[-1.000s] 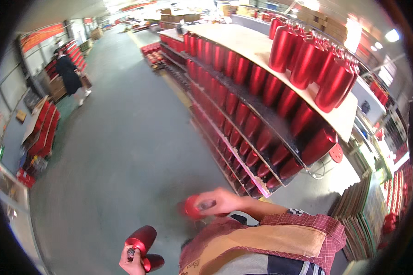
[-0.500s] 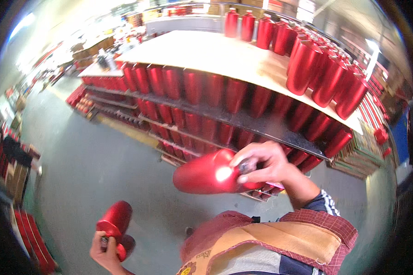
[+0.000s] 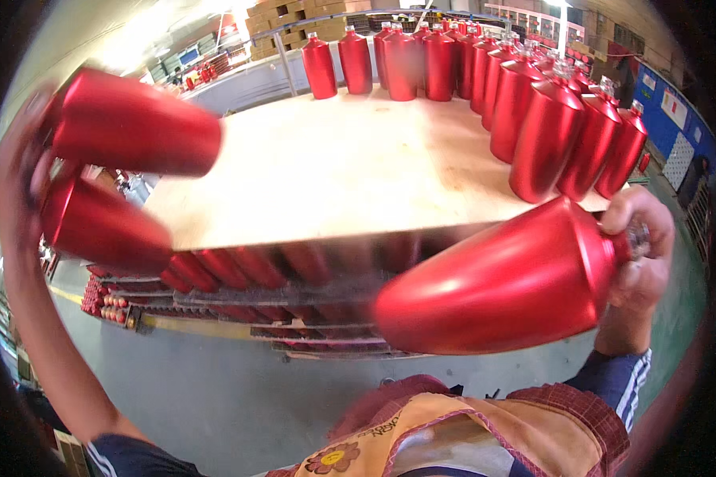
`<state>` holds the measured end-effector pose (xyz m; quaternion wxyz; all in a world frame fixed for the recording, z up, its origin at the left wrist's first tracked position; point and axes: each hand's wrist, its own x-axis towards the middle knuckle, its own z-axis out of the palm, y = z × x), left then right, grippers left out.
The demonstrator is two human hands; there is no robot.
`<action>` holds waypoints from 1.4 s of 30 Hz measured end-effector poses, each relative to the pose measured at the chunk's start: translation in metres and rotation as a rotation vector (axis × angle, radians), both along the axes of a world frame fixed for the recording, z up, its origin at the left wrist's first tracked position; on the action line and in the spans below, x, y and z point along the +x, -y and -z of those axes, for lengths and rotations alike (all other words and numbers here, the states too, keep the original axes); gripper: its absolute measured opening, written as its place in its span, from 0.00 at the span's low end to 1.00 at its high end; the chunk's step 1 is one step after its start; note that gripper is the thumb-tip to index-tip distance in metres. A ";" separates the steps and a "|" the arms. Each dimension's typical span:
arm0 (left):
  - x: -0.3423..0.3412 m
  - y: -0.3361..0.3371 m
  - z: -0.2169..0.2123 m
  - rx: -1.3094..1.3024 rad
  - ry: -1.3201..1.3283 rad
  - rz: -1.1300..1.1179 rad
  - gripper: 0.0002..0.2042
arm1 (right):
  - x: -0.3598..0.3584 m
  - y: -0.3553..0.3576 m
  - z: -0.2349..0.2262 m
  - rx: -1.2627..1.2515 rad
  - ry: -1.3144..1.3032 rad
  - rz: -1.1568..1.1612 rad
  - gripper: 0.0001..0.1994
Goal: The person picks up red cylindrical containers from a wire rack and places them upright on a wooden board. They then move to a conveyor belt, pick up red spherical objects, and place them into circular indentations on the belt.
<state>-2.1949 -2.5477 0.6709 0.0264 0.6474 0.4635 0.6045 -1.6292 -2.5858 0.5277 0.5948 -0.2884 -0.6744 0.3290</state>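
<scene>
- Pinching the neck of a big, glossy metallic-red bottle w/ sloped shoulders (image 3: 493, 286): R grip (image 3: 643, 238), thumb + fingers closed round the neck end.
- That btl is in the air, tilted near horiz., base to L, neck to R; in view it overlaps the near edge of the pale, flat-topped table (image 3: 294, 175).
- L grip (image 3: 25, 155) is curled at the neck ends of 2 more: an upper metallic-red bottle (image 3: 139, 123) & a lower metallic-red bottle (image 3: 107, 226).
- Both L btls are raised & tilted, bases to R, one above the other, by the table's L end in view. L fingers blurred, can't tell exact placement on each neck.
- Standing metallic-red bottles w/ small shiny tops (image 3: 547, 135) are upright on the table, packed along R side, others lined up at far edge.
- Under tabletop: shelved red bottles (image 3: 239, 266), partly hidden, over a grey-green floor (image 3: 215, 389).
- Tan apron w/ maroon checked trim (image 3: 334, 461) at bottom; brown cardboard boxes (image 3: 286, 32) stacked in bkgd, blue wall panel (image 3: 664, 107) far R.
</scene>
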 end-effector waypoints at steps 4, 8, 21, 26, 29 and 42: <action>0.072 -0.181 -0.038 -0.165 -0.073 0.348 0.21 | -0.024 -0.009 -0.010 0.119 -0.159 0.177 0.25; 0.149 -0.318 -0.020 -0.341 -0.185 0.442 0.11 | -0.047 -0.005 -0.022 0.055 -0.025 0.330 0.23; 0.260 -0.530 0.037 -0.550 -0.264 0.465 0.10 | -0.065 0.012 -0.014 -0.159 0.201 0.325 0.19; 0.269 -0.547 0.042 -0.635 -0.226 0.505 0.10 | -0.079 0.001 -0.018 -0.168 0.257 0.365 0.17; 0.273 -0.549 0.045 -0.652 -0.265 0.506 0.10 | -0.085 -0.006 -0.018 -0.079 0.404 0.556 0.19; 0.219 -0.584 0.055 -0.374 0.192 0.524 0.15 | -0.084 -0.033 -0.044 -0.147 0.428 0.736 0.24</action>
